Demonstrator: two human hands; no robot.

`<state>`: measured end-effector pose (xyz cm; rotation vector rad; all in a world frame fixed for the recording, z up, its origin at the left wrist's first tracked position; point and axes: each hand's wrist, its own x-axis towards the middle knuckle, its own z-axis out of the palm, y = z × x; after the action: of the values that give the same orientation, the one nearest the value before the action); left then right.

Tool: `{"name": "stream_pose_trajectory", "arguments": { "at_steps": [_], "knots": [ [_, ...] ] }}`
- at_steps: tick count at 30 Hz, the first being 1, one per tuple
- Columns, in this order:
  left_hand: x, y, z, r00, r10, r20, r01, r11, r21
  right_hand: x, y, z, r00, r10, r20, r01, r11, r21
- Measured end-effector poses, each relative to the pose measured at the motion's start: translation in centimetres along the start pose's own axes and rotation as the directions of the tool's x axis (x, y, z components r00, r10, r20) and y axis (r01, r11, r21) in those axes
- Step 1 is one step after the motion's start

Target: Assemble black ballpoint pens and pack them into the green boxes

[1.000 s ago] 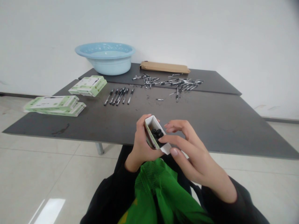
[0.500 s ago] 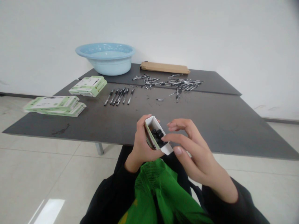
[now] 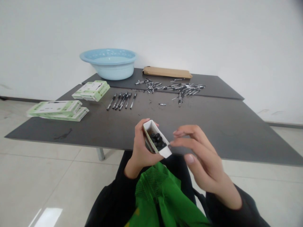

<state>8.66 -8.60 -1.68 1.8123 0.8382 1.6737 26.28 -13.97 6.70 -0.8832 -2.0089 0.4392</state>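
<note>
left hand [image 3: 139, 149]: gripping open pen box [image 3: 150, 126] | right hand [image 3: 204, 154]: empty, loosely spread, right of box | keep it mouth-up, black pens [image 3: 157, 138] inside

A light-blue basin [image 3: 115, 71] stands on the dark table [image 3: 236, 126] beside a brown package [image 3: 167, 72].

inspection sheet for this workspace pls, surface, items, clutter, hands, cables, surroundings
Surface: dark table, seam across it, dark smudge near the front left.
Job's things: open box, tilted, several black ends showing inside.
Clutter: short row of pens; loose pile of pens and parts; green-and-white boxes in two stacks at left; blue basin and brown packet at the back.
Hands: left hand grips the open box; right hand open beside its flap, contact unclear.
Cables: nothing seen.
Surroundings: pale wall, tiled floor.
</note>
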Motion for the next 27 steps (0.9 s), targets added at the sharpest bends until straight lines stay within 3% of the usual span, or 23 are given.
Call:
{"name": "stream_pose_trajectory", "arguments": {
  "at_steps": [2,8,14,18,21,25,27],
  "knots": [
    [0.7,0.1,-1.3,0.999,-0.010,-0.039,0.012,0.999,0.052,0.4,0.4,0.0,0.999,0.026,-0.023,-0.025,0.999,0.034],
    [2.0,-0.3,-6.8,0.977,-0.055,-0.205,0.102,0.969,0.225,3.2,4.7,2.2,0.968,0.152,0.201,-0.138,0.987,-0.082],
    [2.0,-0.7,-9.7,0.959,-0.135,-0.247,0.205,0.937,0.282,9.9,11.0,6.7,0.890,0.321,0.325,-0.228,0.929,-0.292],
    [2.4,-0.5,-10.5,0.947,-0.165,-0.277,0.250,0.918,0.308,15.9,14.2,11.0,0.859,0.420,0.293,-0.263,0.853,-0.451],
    [2.5,-0.2,-10.8,0.944,-0.193,-0.268,0.274,0.911,0.309,19.5,15.5,14.0,0.864,0.454,0.218,-0.308,0.818,-0.486],
    [2.5,0.1,-10.9,0.941,-0.246,-0.235,0.311,0.900,0.306,22.3,16.3,16.8,0.898,0.422,0.122,-0.320,0.820,-0.475],
    [2.6,0.0,-10.8,0.940,-0.264,-0.217,0.324,0.892,0.315,23.0,16.7,17.9,0.938,0.334,0.096,-0.263,0.863,-0.431]
  ]
}}
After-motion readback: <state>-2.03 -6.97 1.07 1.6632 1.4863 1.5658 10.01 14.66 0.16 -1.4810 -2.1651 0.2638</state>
